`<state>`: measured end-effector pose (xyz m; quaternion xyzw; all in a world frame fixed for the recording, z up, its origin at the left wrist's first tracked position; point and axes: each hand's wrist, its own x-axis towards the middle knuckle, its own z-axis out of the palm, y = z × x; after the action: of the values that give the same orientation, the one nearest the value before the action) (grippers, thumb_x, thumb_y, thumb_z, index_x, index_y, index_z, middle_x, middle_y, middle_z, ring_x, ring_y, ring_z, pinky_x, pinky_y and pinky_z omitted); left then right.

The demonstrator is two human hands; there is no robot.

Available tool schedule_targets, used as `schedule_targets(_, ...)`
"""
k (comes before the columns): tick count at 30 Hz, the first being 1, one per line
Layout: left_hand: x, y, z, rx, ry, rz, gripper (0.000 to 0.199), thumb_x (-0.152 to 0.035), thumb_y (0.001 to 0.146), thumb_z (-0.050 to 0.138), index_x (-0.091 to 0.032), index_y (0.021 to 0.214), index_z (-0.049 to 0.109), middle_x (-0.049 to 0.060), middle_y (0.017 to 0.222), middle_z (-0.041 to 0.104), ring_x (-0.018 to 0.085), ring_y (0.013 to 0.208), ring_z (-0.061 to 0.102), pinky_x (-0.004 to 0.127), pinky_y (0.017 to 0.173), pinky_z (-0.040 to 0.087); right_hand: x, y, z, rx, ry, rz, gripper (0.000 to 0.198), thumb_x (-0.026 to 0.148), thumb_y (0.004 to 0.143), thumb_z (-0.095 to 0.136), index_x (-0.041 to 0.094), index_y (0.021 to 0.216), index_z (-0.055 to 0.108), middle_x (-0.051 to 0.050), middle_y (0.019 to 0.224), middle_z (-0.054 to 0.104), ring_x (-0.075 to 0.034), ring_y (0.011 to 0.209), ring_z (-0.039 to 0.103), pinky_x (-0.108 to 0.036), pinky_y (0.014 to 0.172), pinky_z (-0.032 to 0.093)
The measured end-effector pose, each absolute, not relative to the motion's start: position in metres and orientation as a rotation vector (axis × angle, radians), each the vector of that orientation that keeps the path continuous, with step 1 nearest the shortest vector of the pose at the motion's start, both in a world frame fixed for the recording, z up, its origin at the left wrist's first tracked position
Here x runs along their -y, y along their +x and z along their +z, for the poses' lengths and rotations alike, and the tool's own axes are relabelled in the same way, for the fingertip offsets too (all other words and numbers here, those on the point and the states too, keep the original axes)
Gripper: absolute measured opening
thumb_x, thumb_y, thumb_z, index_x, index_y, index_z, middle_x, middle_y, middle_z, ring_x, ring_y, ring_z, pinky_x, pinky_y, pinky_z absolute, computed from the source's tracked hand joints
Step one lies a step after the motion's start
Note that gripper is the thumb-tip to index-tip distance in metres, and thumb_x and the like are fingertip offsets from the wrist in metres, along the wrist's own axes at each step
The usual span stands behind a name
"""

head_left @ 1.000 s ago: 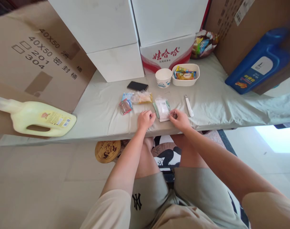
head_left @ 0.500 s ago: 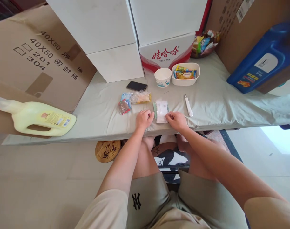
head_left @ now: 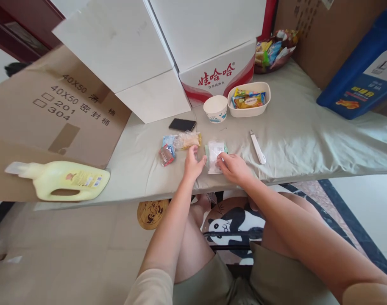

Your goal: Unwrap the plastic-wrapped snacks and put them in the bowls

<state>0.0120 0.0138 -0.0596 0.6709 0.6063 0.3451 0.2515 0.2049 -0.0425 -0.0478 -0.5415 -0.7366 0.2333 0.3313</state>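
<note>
A small white packet with a printed label [head_left: 213, 166] lies over a green wrapper [head_left: 207, 150] near the table's front edge. My right hand [head_left: 234, 167] is closed in a pinch over the packet's right side; a thin pale thing shows at the fingertips, too small to name. Just left of the packet, my left hand [head_left: 193, 163] has its thumb and fingers apart and holds nothing. Its fingertips are near a clear-and-yellow snack wrapper [head_left: 189, 139]. Beside that wrapper are a blue sachet [head_left: 169, 140] and a red-and-brown sachet [head_left: 166, 156].
A white-handled cutter [head_left: 257, 147] lies to the right. Behind are a phone [head_left: 182, 124], a paper cup [head_left: 215, 111] and a white tub [head_left: 249, 112] of wrapped snacks. Boxes [head_left: 218, 80], a yellow bottle [head_left: 75, 180] and a blue jug [head_left: 355, 89] surround the cloth-covered table.
My left hand has opened from a loose fist. My right hand has moved from the packet's edge in over its face. The camera view has shifted and tilted.
</note>
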Motion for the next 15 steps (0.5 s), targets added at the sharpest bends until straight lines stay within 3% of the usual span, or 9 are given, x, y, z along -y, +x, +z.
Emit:
schedule_targets(3, -0.027, 0.026, -0.064, -1.533, 1.881, 0.87, 0.075, -0.022, 0.074, 0.074, -0.024, 0.142, 0.042, 0.016, 0.155, 0.047, 0.03, 0.144, 0.045, 0.046, 0.115, 0.04, 0.042, 0.204, -0.05, 1.987, -1.382, 0.624, 0.017, 0.031, 0.098, 0.036, 0.025, 0.09, 0.05, -0.005, 0.076, 0.066, -0.024, 0.075, 0.062, -0.035, 0.079, 0.043)
schedule_targets(6, -0.036, 0.036, -0.058, -1.468, 1.918, 0.816, 0.077, -0.018, 0.075, 0.072, -0.022, 0.146, 0.042, 0.016, 0.155, 0.046, 0.031, 0.143, 0.045, 0.048, 0.119, 0.037, 0.042, 0.206, -0.051, 2.01, -1.328, 0.642, 0.017, 0.031, 0.098, 0.034, 0.026, 0.086, 0.046, -0.006, 0.078, 0.065, -0.024, 0.079, 0.062, -0.036, 0.083, 0.044)
schedule_targets(9, -0.039, 0.037, -0.049, -1.415, 1.913, 0.789, 0.078, -0.016, 0.074, 0.071, -0.019, 0.147, 0.043, 0.015, 0.15, 0.052, 0.029, 0.137, 0.052, 0.046, 0.115, 0.042, 0.043, 0.208, -0.05, 1.99, -1.295, 0.695, 0.017, 0.031, 0.096, 0.035, 0.026, 0.083, 0.044, -0.006, 0.08, 0.067, -0.024, 0.08, 0.063, -0.037, 0.083, 0.045)
schedule_targets(12, -0.04, 0.035, -0.043, -1.356, 1.938, 0.786, 0.068, -0.014, 0.075, 0.069, -0.021, 0.141, 0.053, 0.012, 0.135, 0.062, 0.026, 0.122, 0.061, 0.041, 0.104, 0.051, 0.045, 0.21, -0.046, 1.899, -1.337, 0.772, 0.015, 0.034, 0.094, 0.039, 0.026, 0.084, 0.046, -0.003, 0.074, 0.066, -0.022, 0.073, 0.062, -0.035, 0.076, 0.046)
schedule_targets(15, -0.036, 0.035, -0.04, -1.308, 1.989, 0.827, 0.035, -0.016, 0.082, 0.066, -0.02, 0.116, 0.071, 0.009, 0.12, 0.067, 0.022, 0.108, 0.066, 0.037, 0.095, 0.055, 0.044, 0.208, -0.043, 1.731, -1.422, 0.853, 0.017, 0.039, 0.093, 0.042, 0.025, 0.088, 0.051, 0.0, 0.066, 0.063, -0.02, 0.063, 0.059, -0.032, 0.066, 0.045)
